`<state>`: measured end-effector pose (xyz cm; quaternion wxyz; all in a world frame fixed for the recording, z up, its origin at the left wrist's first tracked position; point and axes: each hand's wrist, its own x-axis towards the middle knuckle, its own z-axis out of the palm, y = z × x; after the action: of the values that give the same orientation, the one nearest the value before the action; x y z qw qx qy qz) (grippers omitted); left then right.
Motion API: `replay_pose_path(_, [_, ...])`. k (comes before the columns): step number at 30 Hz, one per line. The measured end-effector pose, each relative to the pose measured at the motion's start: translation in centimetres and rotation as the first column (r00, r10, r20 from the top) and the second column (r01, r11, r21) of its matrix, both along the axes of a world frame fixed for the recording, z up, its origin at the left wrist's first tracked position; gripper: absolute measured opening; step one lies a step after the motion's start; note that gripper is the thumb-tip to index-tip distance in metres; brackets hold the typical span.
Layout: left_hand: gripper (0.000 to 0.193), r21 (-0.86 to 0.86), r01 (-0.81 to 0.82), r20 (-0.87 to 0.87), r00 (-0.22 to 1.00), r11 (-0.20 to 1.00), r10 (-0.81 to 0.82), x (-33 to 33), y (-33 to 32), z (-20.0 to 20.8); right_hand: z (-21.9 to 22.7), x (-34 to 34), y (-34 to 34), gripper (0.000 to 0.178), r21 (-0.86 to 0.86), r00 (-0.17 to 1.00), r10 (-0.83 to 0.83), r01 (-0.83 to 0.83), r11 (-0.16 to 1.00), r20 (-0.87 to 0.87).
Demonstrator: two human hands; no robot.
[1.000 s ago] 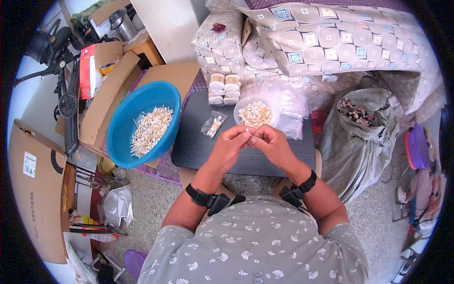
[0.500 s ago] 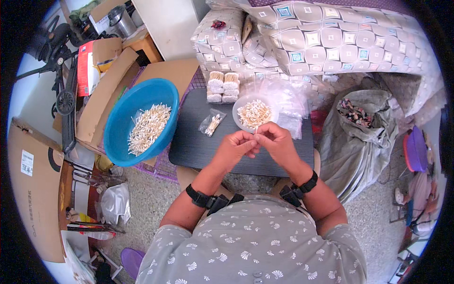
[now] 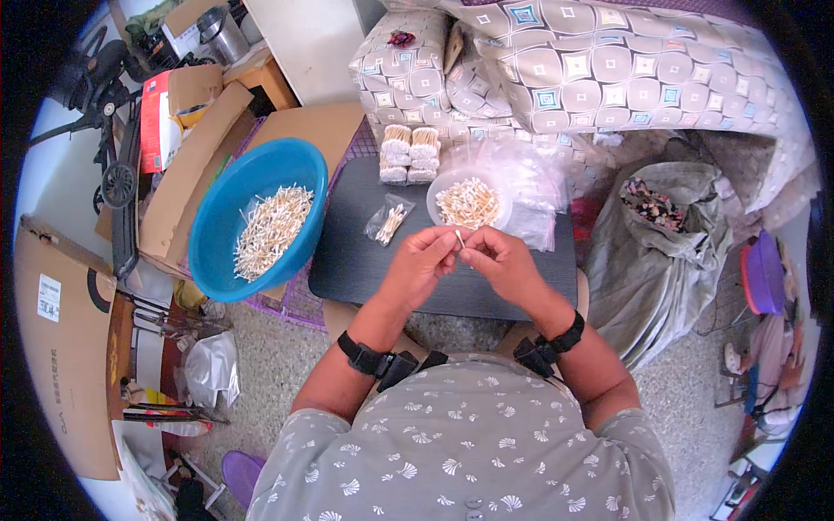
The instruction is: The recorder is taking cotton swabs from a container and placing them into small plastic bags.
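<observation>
Both hands point(image 3: 423, 265) point(image 3: 504, 260) apparently pinch one cotton swab point(image 3: 460, 238) between fingers point(image 3: 446, 242) above the table point(image 3: 352, 252).

We're up on the wearer's head, left of two side-by-side fisheyes, peering steeply down over the grey shirt point(image 3: 469, 434)! Fairly near, mid-picture: left hand point(image 3: 422, 265) and right hand point(image 3: 502, 260) over the desk point(image 3: 347, 252), the wide sweep taking in floor point(image 3: 278, 373) either side.
</observation>
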<state>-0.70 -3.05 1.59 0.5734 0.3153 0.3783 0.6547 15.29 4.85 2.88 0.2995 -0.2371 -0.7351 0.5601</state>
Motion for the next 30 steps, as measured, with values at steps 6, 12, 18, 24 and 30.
replay_pose_path(6, [0.018, -0.029, 0.027, 0.059, 0.998, 0.999, -0.025, 0.1, 0.2, -0.8, -1.3, -0.3, 0.1, 0.012, -0.002, 0.999, -0.017, 0.017, 1.0, -0.034])
replay_pose_path(12, [0.016, -0.01, 0.021, 0.061, 0.998, 1.0, -0.02, 0.2, 0.2, -0.8, -2.0, -0.3, -0.1, 0.011, -0.069, 0.996, -0.016, 0.01, 0.998, -0.085])
replay_pose_path(18, [0.015, -0.033, 0.001, 0.014, 1.0, 0.999, -0.001, 0.0, 0.1, -1.0, -1.6, -0.1, -0.2, 0.009, -0.064, 1.0, -0.013, 0.012, 0.998, -0.021])
replay_pose_path(24, [0.014, -0.057, -0.003, -0.141, 0.99, 0.998, -0.005, 0.3, 0.0, -1.1, -2.4, -0.1, -0.2, 0.01, -0.081, 1.0, -0.011, 0.009, 0.997, -0.017])
replay_pose_path(30, [0.016, -0.011, -0.047, -0.205, 0.978, 0.999, 0.044, 0.0, 0.5, -2.2, -4.3, -0.4, 0.1, 0.012, -0.102, 0.999, -0.008, 0.003, 0.995, -0.054])
